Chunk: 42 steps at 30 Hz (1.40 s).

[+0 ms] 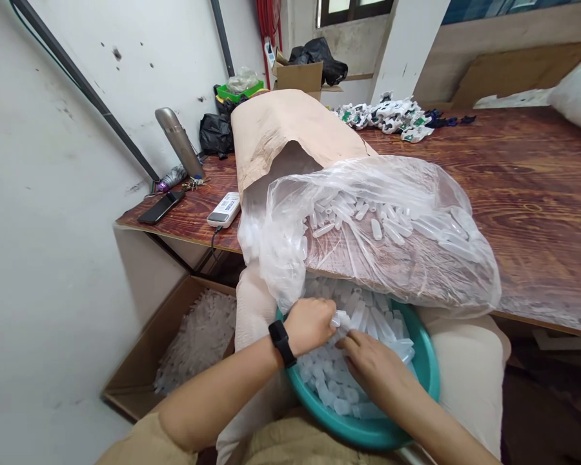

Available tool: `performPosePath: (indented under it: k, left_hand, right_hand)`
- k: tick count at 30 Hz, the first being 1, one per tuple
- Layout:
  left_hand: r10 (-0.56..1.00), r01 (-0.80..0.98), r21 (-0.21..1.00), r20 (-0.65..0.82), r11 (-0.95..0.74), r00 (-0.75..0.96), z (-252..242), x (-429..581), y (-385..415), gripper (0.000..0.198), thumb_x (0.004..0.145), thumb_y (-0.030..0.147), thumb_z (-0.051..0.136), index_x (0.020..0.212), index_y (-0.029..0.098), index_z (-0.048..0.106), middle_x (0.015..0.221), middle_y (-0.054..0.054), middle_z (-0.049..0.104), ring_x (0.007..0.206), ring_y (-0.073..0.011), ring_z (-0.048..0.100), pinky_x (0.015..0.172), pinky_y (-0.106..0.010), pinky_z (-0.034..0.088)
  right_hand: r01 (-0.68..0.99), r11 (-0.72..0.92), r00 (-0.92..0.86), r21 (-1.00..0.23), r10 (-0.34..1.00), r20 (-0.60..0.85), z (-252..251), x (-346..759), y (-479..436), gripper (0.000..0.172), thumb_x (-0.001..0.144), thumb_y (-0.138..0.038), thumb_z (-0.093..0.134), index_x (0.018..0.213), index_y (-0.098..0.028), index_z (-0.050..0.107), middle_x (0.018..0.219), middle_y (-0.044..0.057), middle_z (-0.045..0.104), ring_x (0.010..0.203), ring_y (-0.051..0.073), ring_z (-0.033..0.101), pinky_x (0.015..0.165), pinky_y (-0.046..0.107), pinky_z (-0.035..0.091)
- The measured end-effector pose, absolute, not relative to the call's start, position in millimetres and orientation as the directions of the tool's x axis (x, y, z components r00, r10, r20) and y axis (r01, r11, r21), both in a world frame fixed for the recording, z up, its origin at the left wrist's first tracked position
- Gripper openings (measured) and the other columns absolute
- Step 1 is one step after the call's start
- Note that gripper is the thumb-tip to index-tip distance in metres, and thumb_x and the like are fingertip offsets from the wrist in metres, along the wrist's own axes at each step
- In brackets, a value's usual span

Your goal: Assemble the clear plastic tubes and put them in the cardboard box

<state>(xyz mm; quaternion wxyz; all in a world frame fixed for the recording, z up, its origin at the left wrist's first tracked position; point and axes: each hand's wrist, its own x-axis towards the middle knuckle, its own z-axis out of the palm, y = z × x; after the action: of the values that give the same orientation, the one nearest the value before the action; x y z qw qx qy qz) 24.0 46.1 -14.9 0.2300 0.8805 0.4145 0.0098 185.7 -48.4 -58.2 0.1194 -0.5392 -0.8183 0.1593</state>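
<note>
Gently, I should keep the round green-blue tub [358, 434] steady between my legs [469, 368], so it doesn't tip and spill. My left hand [314, 323], the one with the black watch [281, 344], is curled around a few small plastic pieces [339, 320], and their ends poke out past my fingers. My right hand [370, 358] is just to the right, with its thumb and fingers close together. I can't tell if it has a piece pinched or only touches one. A soft but firm hold is best, I think, because smooth bits like these could pop out if I squeeze too hard. It helps to keep both hands low over the tub, so a dropped one lands with the rest.

The pieces are cloudy white, a bit like ice, and look like they let some light through. On the near side of the tub, many show their blunt ends in a bumpy heap. On the far side they look longer and lie every which way. Farther off, more lie in a crinkly clear bag [445, 274] on the table [537, 194], and those look long with round ends. Beyond it, a big tan paper sack [300, 119] lies open toward me.
</note>
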Motion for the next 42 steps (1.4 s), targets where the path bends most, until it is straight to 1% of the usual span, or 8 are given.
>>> performPosePath:
  k: [5, 9, 13, 21, 27, 30, 33, 42]
  left_hand:
    - [0.747, 0.67, 0.581, -0.152, -0.462, 0.647, 6.3, 2.3, 31.0, 0.027, 0.089, 0.046, 0.063, 0.091, 0.019, 0.061, 0.093, -0.003, 0.07, 0.087, -0.0197, 0.067, 0.073, -0.026, 0.05]
    - [0.722, 0.442, 0.895, -0.344, 0.059, 0.6, 12.1, -4.5, 13.6, 0.034, 0.085, 0.052, 0.065, 0.093, 0.02, 0.061, 0.076, 0.002, 0.065, 0.068, -0.0147, 0.063, 0.059, -0.023, 0.046]
    - [0.656, 0.223, 0.921, -0.384, 0.319, 0.649, 13.1, -4.8, 1.0, 0.031, 0.078, 0.042, 0.075, 0.092, 0.017, 0.064, 0.074, 0.003, 0.059, 0.063, -0.0103, 0.053, 0.06, -0.021, 0.042]
    - [0.795, 0.351, 0.936, -0.239, 0.034, 0.558, 23.5, -13.6, -13.2, 0.028, 0.08, 0.041, 0.075, 0.081, 0.017, 0.06, 0.075, 0.003, 0.058, 0.069, -0.0128, 0.052, 0.063, -0.024, 0.04]
    - [0.731, 0.278, 0.872, 0.125, -0.404, 0.671, 15.5, -17.3, -26.5, 0.008, 0.094, 0.026, 0.059, 0.092, 0.018, 0.059, 0.094, -0.005, 0.07, 0.091, -0.0198, 0.065, 0.085, -0.03, 0.046]
    - [0.715, 0.275, 0.854, 0.149, -0.441, 0.683, 13.1, -18.0, -28.5, 0.008, 0.094, 0.026, 0.06, 0.093, 0.018, 0.06, 0.094, -0.006, 0.071, 0.091, -0.0203, 0.066, 0.084, -0.03, 0.047]
    - [0.684, 0.269, 0.841, 0.153, -0.469, 0.714, 13.6, -17.1, -28.5, 0.005, 0.092, 0.021, 0.06, 0.095, 0.017, 0.06, 0.094, -0.007, 0.071, 0.091, -0.0203, 0.067, 0.085, -0.03, 0.048]
    - [0.702, 0.302, 0.868, 0.072, -0.395, 0.709, 16.6, -13.9, -28.2, 0.011, 0.094, 0.028, 0.059, 0.092, 0.017, 0.06, 0.093, -0.007, 0.071, 0.09, -0.0204, 0.066, 0.083, -0.03, 0.047]
  right_hand:
    - [0.711, 0.29, -0.28, -0.641, 0.952, 0.12, -38.3, 205.4, -54.2, 0.024, 0.098, -0.019, 0.045, 0.111, -0.024, 0.065, 0.104, 0.007, 0.064, 0.089, 0.018, 0.069, 0.074, 0.027, 0.056]
    - [0.494, 0.142, -0.002, -0.858, 0.987, 0.162, -21.4, 207.3, -61.2, 0.023, 0.095, -0.038, 0.058, 0.111, -0.028, 0.07, 0.103, 0.006, 0.066, 0.087, 0.019, 0.068, 0.075, 0.028, 0.057]
    - [0.331, 0.059, 0.088, -0.942, 0.992, 0.093, -9.1, 199.8, -66.6, 0.028, 0.092, -0.047, 0.062, 0.107, -0.027, 0.074, 0.105, 0.006, 0.068, 0.09, 0.02, 0.068, 0.076, 0.026, 0.058]
    - [0.465, 0.224, -0.068, -0.856, 0.974, 0.218, 5.3, 198.4, -79.1, 0.022, 0.09, -0.043, 0.067, 0.104, -0.028, 0.074, 0.094, 0.004, 0.074, 0.079, 0.018, 0.072, 0.068, 0.023, 0.059]
    - [0.597, 0.087, -0.093, -0.797, 0.995, 0.039, 3.5, 198.2, -88.1, 0.037, 0.102, -0.049, 0.041, 0.089, -0.026, 0.066, 0.069, 0.001, 0.067, 0.06, 0.016, 0.066, 0.056, 0.024, 0.054]
    - [0.644, 0.177, -0.2, -0.745, 0.978, 0.059, 3.6, 199.1, -91.6, 0.027, 0.102, -0.045, 0.044, 0.103, -0.027, 0.063, 0.086, 0.003, 0.069, 0.075, 0.018, 0.069, 0.067, 0.027, 0.055]
    - [0.663, 0.233, -0.29, -0.711, 0.956, 0.043, 3.6, 201.9, -92.9, 0.033, 0.105, -0.041, 0.035, 0.09, -0.028, 0.062, 0.078, 0.0, 0.067, 0.069, 0.017, 0.068, 0.063, 0.026, 0.053]
    - [0.728, 0.345, -0.363, -0.592, 0.927, 0.095, 5.9, 207.9, -91.0, 0.028, 0.106, -0.041, 0.037, 0.097, -0.027, 0.059, 0.086, 0.001, 0.067, 0.072, 0.017, 0.067, 0.063, 0.027, 0.052]
